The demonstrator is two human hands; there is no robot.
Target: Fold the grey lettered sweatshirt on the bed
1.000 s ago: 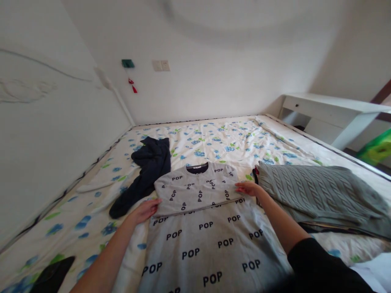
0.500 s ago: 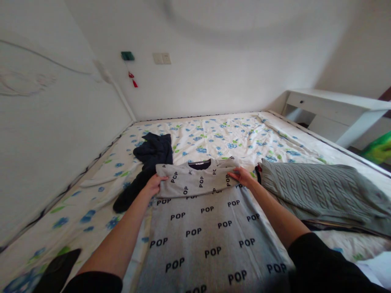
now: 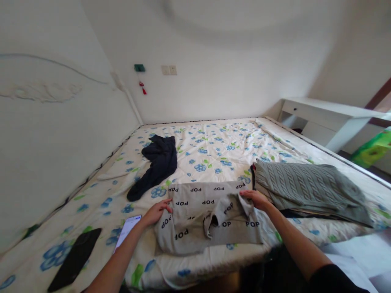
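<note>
A grey shirt printed with "POP" (image 3: 207, 217) lies folded over on the flowered bedsheet (image 3: 214, 150) near the bed's front edge. My left hand (image 3: 157, 211) grips the folded layer at its left side. My right hand (image 3: 256, 199) holds the same layer at its right side. The top part of the shirt is doubled down over the lower part, and the fabric is bunched in the middle between my hands.
A grey cable-knit sweater (image 3: 305, 189) lies folded to the right, on top of other clothes. A dark blue garment (image 3: 157, 162) lies crumpled at the back left. A phone (image 3: 128, 230) and a black flat object (image 3: 76, 258) rest at the left front. A white desk (image 3: 330, 118) stands beyond the bed.
Both hands have pulled the shirt's top part down toward me, folding it over the lower part. The view has shifted back, and the bed's front edge now shows.
</note>
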